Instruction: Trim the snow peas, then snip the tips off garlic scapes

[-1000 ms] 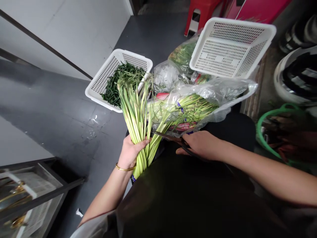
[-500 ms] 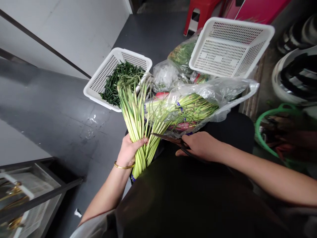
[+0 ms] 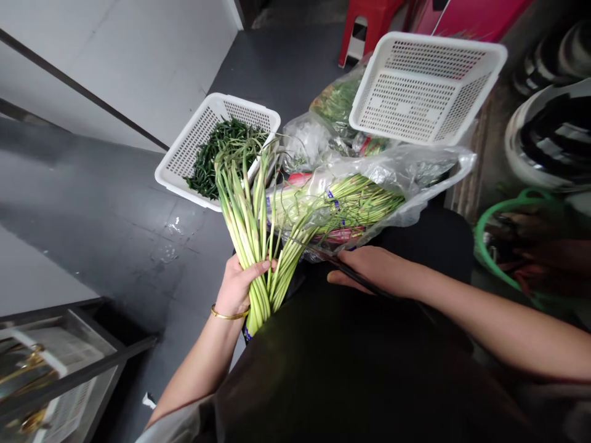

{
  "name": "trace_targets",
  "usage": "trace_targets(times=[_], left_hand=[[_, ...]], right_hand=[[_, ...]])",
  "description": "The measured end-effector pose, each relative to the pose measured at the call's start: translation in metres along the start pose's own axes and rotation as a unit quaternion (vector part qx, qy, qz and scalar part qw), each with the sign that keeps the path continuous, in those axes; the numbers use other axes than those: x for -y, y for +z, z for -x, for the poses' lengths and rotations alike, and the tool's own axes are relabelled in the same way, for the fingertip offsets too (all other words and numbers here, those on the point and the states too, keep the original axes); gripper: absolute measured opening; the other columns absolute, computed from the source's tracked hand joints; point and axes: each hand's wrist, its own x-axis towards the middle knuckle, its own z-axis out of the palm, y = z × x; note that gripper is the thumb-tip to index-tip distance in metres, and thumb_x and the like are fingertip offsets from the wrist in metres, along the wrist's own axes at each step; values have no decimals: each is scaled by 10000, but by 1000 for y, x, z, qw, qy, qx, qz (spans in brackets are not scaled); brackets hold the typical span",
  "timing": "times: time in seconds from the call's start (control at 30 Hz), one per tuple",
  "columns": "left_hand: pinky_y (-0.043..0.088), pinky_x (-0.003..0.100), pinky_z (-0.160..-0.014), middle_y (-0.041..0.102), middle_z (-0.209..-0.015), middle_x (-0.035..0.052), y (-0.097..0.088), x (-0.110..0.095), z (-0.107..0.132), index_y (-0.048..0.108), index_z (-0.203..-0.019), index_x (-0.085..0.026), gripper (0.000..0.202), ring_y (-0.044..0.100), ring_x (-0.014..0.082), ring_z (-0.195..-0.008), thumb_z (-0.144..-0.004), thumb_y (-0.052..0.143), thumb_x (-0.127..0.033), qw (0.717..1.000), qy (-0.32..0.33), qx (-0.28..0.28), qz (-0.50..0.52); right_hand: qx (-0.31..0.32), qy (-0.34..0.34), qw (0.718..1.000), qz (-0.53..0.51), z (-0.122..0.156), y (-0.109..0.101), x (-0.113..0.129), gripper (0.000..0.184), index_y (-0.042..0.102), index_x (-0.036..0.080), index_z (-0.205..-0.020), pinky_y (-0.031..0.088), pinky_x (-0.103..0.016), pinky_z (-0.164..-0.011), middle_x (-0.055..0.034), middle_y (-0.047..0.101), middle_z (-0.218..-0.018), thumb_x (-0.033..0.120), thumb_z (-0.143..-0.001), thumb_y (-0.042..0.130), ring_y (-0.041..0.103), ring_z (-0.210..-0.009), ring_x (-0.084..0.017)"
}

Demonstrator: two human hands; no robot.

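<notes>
My left hand point(image 3: 240, 284) is closed around a bunch of garlic scapes point(image 3: 245, 237), their stems fanned upward into two clumps. Blue tape shows at the bunch's lower end. My right hand point(image 3: 369, 269) grips a pair of dark scissors point(image 3: 339, 264), whose blades point left and lie against the right-hand clump of stems. Part of the scissor handles is hidden by the fingers. Just beyond, an opened clear plastic bag point(image 3: 406, 178) holds more scapes point(image 3: 364, 200) bound with blue tape.
A white basket point(image 3: 178, 161) with dark green chillies stands at the far left. Another white basket point(image 3: 415, 111) rests tilted behind the bags. At right are a green-rimmed basket point(image 3: 484, 246) and a white bucket point(image 3: 514, 147). A red stool point(image 3: 376, 21) is at the back, a metal rack point(image 3: 92, 369) at lower left.
The scissor blades have shifted right, from between the two clumps onto the right-hand stems, and look more closed. My left hand keeps its hold nearly in place.
</notes>
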Motion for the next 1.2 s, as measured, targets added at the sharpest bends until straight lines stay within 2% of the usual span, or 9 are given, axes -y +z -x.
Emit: trace_targets(times=[0.27, 0.47, 0.6, 0.73, 0.93, 1.07, 1.2], left_hand=[[553, 323, -607, 709, -724, 81, 2, -1, 2, 685, -759, -108, 196, 652, 187, -598, -596, 770, -174, 999, -21, 31, 24], [552, 315, -589, 697, -644, 56, -1, 2, 0, 665, -745, -123, 194, 662, 199, -576, -598, 777, -183, 1000, -21, 13, 14], [551, 312, -607, 707, -685, 62, -1, 3, -1, 667, -766, -117, 220, 666, 198, -596, -594, 781, -191, 1000, -8, 17, 0], [547, 303, -611, 706, -694, 58, 1, 2, 0, 662, -762, -113, 216, 663, 191, -613, -603, 783, -194, 1000, 7, 16, -25], [539, 297, -590, 700, -701, 52, 6, -2, 4, 663, -770, -114, 224, 652, 184, -603, -596, 782, -188, 999, 4, 18, -30], [525, 280, -563, 685, -698, 43, 8, -3, 3, 674, -799, -107, 282, 649, 183, -607, -550, 789, -172, 1000, 0, -7, -11], [497, 243, -518, 655, -630, 17, 8, -2, 1, 673, -780, -104, 278, 599, 134, -528, -535, 794, -161, 1000, 12, -18, -19]], right_hand=[[-6, -14, 999, 32, -23, 6, -2, 540, 652, 172, -847, 448, -278, -639, -124, 703, -858, 609, -900, 337, 674, -822, -261], [20, 1, 999, 46, 2, -4, -9, 475, 633, 175, -895, 437, -282, -622, -118, 699, -841, 563, -909, 359, 674, -792, -261], [-19, 13, 999, 48, 14, -21, -10, 459, 621, 179, -967, 423, -265, -606, -102, 699, -857, 549, -915, 354, 668, -748, -231], [-33, 29, 997, 65, 7, -31, -6, 481, 624, 177, -1004, 440, -258, -683, -108, 701, -897, 579, -901, 383, 667, -834, -234], [-26, 15, 996, 83, -2, -28, -5, 525, 633, 176, -992, 443, -274, -699, -115, 703, -922, 625, -881, 384, 667, -864, -251], [-11, 45, 994, 103, 8, -25, -11, 532, 624, 182, -926, 419, -281, -605, -108, 701, -833, 647, -869, 374, 675, -780, -269], [2, 57, 993, 100, 16, -22, -12, 550, 606, 179, -868, 399, -284, -583, -112, 696, -818, 661, -873, 341, 676, -773, -278]])
